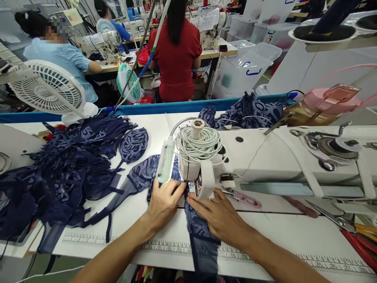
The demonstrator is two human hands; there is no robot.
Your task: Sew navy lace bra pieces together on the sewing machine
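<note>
Both hands flat on the lace piece [196,220] at the sewing machine [265,161] needle: left hand [163,202] and right hand [216,214] press with spread fingers, gripping nothing; advisable to feed evenly, fingertips clear of the needle.

Hands of wearer: two, left hand [163,203] and right hand [216,214], both flat on one navy lace piece [196,224].
Sewing machines on near table: one, white sewing machine [265,157].
Cord coils on machine head: one [198,143].
Fans: three; white fan [47,88], green fan [129,82], small fan [104,25] far back.
Navy fabric heaps: two; left heap [67,169], rear heap [244,110].
Pink thread snips: one [243,198].
Seated co-workers clearly in view: two; red shirt [176,55], light blue shirt [63,59].
</note>
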